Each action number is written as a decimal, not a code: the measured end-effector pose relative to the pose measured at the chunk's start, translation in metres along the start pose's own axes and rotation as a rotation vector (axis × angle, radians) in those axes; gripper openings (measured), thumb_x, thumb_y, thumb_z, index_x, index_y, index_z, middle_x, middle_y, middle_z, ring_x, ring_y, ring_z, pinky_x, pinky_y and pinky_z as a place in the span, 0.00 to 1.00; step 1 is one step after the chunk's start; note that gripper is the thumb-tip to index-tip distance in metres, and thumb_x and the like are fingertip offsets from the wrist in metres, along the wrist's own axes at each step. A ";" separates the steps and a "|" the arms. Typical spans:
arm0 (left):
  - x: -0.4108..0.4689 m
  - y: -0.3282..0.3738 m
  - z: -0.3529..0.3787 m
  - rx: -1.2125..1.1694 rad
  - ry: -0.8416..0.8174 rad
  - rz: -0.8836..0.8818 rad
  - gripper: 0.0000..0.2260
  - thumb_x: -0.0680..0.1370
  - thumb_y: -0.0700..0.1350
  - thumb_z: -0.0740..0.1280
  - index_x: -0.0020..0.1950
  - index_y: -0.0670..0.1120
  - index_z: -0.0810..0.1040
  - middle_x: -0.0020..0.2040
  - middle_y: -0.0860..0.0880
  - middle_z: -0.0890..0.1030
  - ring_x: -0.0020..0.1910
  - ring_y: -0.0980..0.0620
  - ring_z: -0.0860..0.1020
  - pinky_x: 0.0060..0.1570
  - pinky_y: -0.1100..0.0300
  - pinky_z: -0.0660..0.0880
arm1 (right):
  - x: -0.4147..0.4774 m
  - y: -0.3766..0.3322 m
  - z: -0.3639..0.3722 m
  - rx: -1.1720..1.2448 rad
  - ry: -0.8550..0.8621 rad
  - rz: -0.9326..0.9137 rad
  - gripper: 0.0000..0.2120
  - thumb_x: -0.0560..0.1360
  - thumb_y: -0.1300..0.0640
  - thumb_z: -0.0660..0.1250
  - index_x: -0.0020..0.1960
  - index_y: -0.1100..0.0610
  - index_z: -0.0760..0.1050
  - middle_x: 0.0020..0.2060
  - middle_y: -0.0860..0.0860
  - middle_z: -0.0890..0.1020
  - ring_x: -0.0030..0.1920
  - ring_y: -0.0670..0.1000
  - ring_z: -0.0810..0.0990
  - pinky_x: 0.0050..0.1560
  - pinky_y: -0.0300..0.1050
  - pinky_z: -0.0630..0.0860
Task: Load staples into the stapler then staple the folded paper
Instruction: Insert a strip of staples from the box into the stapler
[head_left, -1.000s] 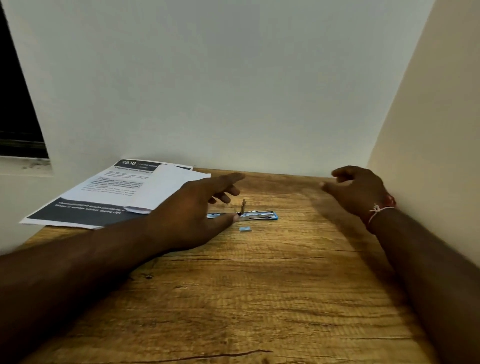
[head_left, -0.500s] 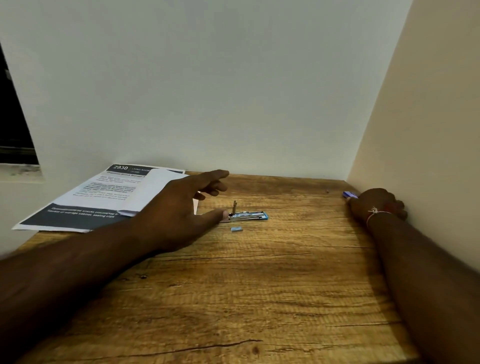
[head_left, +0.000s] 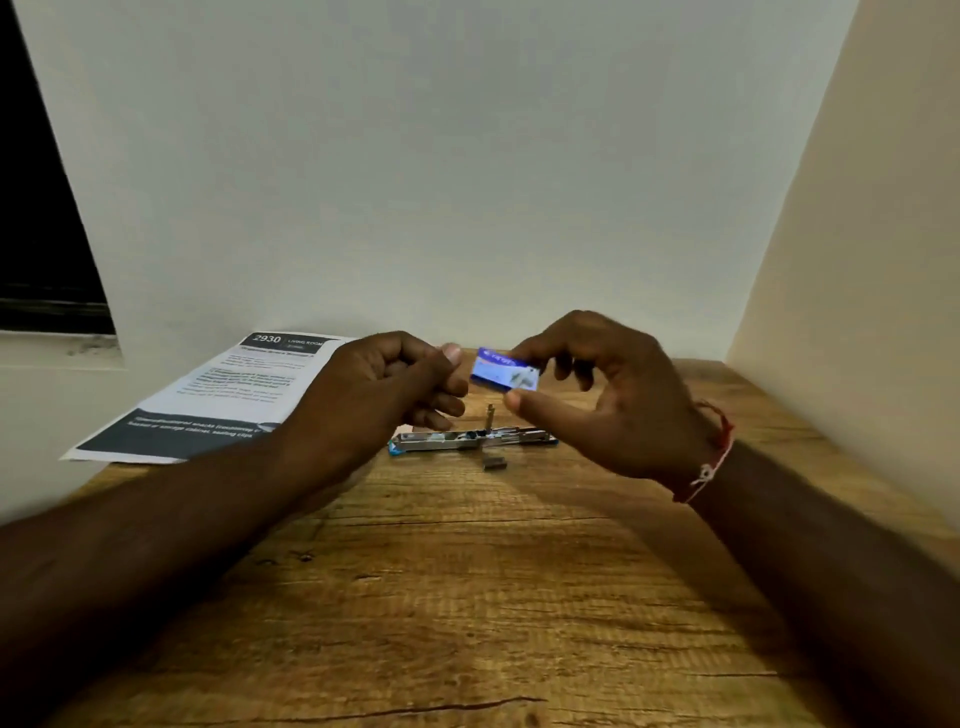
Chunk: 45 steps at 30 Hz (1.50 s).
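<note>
Right hand (head_left: 613, 395) pinches flat blue staple box (head_left: 504, 370); left hand (head_left: 379, 395) curled, empty, beside it. Opened metal stapler (head_left: 457, 439) lies on grained wooden table (head_left: 467, 597).

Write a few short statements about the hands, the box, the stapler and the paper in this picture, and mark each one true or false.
1. The right hand holds a small blue box up above the table. True.
2. The stapler stands closed and upright. False: it lies opened out flat on the table, below the hands.
3. The paper lies at the far left of the table. True.
4. The left hand lies flat on the paper. False: it is raised with its fingers curled, right beside the left end of the box.
</note>
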<state>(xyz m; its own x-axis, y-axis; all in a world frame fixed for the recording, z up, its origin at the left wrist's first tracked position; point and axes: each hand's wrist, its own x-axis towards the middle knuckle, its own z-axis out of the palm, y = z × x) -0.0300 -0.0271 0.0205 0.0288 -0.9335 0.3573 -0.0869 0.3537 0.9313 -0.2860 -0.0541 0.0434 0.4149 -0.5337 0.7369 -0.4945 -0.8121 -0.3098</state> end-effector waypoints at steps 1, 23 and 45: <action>-0.001 0.002 0.002 -0.037 -0.010 -0.041 0.13 0.85 0.46 0.73 0.55 0.35 0.84 0.47 0.38 0.91 0.44 0.42 0.90 0.43 0.56 0.89 | -0.001 -0.002 0.004 0.015 -0.016 -0.038 0.14 0.74 0.51 0.83 0.58 0.52 0.88 0.46 0.46 0.85 0.44 0.49 0.80 0.39 0.43 0.74; -0.008 0.007 0.011 -0.287 -0.102 -0.241 0.15 0.79 0.45 0.77 0.55 0.33 0.84 0.54 0.32 0.90 0.50 0.42 0.92 0.50 0.55 0.90 | -0.004 0.010 0.017 0.048 -0.033 -0.072 0.13 0.73 0.54 0.83 0.57 0.53 0.89 0.45 0.48 0.85 0.41 0.49 0.82 0.37 0.48 0.80; -0.010 0.007 -0.010 0.685 -0.260 0.200 0.14 0.70 0.57 0.87 0.54 0.63 0.92 0.49 0.65 0.90 0.49 0.60 0.88 0.50 0.54 0.86 | -0.006 0.010 0.004 0.221 -0.294 0.181 0.28 0.65 0.55 0.90 0.64 0.52 0.88 0.51 0.45 0.92 0.51 0.41 0.90 0.55 0.42 0.87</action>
<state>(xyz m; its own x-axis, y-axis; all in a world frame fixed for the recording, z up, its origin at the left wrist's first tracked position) -0.0207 -0.0143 0.0242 -0.2808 -0.8688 0.4079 -0.6669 0.4822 0.5680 -0.2903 -0.0598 0.0336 0.5523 -0.6915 0.4656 -0.4169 -0.7127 -0.5641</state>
